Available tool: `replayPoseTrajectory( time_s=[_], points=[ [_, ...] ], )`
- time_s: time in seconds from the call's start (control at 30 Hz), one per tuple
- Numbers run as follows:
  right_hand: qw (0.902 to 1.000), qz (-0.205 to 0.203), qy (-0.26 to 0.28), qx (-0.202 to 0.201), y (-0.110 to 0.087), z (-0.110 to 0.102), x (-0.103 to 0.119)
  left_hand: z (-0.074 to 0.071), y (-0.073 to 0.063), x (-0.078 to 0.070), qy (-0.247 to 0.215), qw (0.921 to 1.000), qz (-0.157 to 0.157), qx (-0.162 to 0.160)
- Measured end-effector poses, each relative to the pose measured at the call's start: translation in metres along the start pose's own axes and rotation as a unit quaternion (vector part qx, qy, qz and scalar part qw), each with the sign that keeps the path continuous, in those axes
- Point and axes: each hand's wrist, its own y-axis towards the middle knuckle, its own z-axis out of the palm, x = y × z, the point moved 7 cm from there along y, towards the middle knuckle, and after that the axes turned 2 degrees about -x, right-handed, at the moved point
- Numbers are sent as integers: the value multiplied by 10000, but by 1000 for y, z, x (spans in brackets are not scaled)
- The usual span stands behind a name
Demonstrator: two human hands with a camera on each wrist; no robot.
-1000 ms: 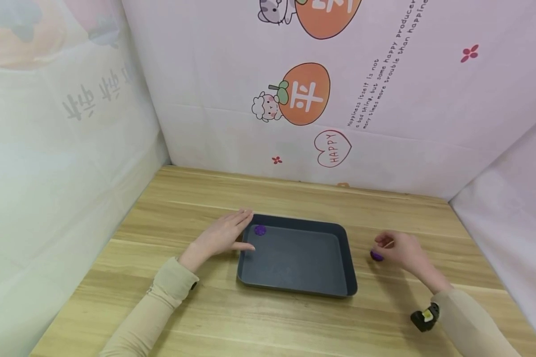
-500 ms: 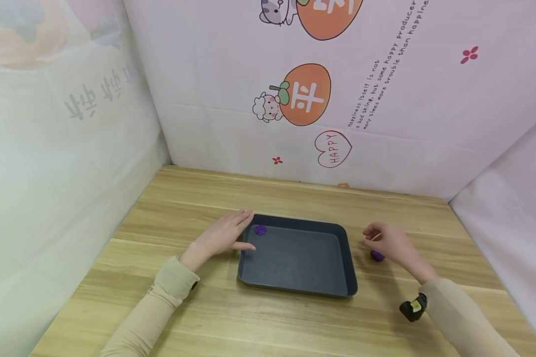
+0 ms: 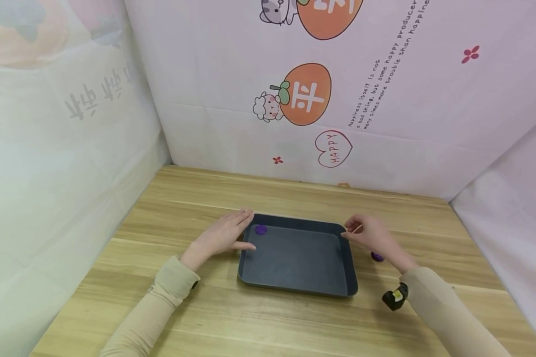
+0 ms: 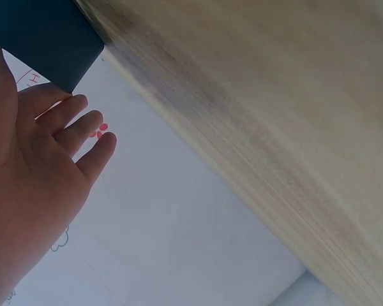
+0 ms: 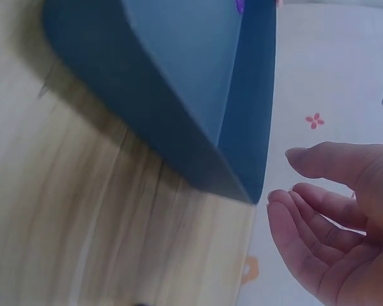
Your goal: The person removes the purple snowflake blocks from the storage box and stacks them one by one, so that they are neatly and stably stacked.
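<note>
In the head view, a dark grey rectangular tray (image 3: 299, 258) lies on the table. My left hand (image 3: 219, 238) rests at its left side, fingers straight along the outside of the rim and thumb reaching over it. A small round purple piece with a bumpy edge (image 3: 261, 229) sits inside, in the far left corner. My right hand (image 3: 369, 234) is at the tray's far right corner. In the right wrist view, its thumb and fingers stand apart with nothing between them. A second purple piece (image 3: 377, 256) lies on the table below the right hand, partly covered by the forearm.
The wooden table (image 3: 196, 317) reaches back to a white printed cloth (image 3: 232, 129) that hangs behind it. More cloth hangs at the left and right sides. A black wrist camera (image 3: 395, 296) sticks out under the right sleeve.
My right hand has moved left and slightly away from me, from the purple piece on the table to the tray's corner. That piece stays there; the left hand and tray have not moved.
</note>
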Motion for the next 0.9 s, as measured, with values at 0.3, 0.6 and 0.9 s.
replayPoseTrajectory(
  time_s=[0.3, 0.6, 0.9],
  points=[
    [9998, -190, 16, 71, 13, 14, 17, 1, 1, -1, 100, 9999, 58, -26],
    [9983, -528, 39, 250, 25, 32, 39, 1, 1, -1, 90, 9999, 9, 69],
    [9969, -638, 97, 457, 38, 51, 56, 1, 2, -1, 84, 10000, 47, -6]
  ],
)
